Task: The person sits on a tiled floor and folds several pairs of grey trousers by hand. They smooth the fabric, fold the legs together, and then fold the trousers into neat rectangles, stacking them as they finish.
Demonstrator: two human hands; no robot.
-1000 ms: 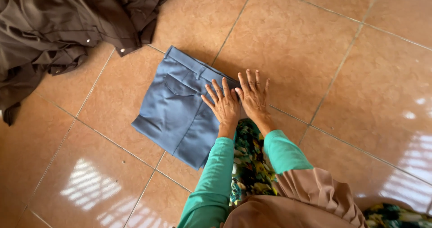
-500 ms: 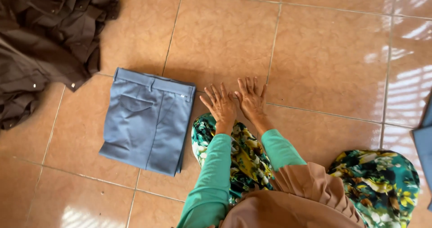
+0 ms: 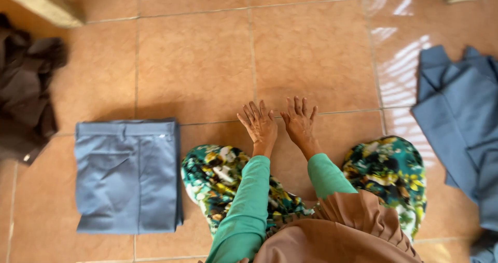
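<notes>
My left hand (image 3: 260, 123) and my right hand (image 3: 300, 120) are held side by side over the orange tiled floor (image 3: 311, 50), fingers spread, palms down, holding nothing. Both arms wear green sleeves. A folded pair of blue-grey trousers (image 3: 127, 175) lies flat on the floor to the left of my left hand, apart from it. My knees in green floral cloth (image 3: 386, 169) flank my arms.
A heap of dark brown clothing (image 3: 26, 92) lies at the far left. Unfolded blue-grey garments (image 3: 461, 118) lie at the right edge. A pale ledge (image 3: 41, 3) runs across the top left corner.
My hands have come off the folded trousers and moved right, over bare tile. The view has swung right, so the trousers sit further left and blue garments appear at the right.
</notes>
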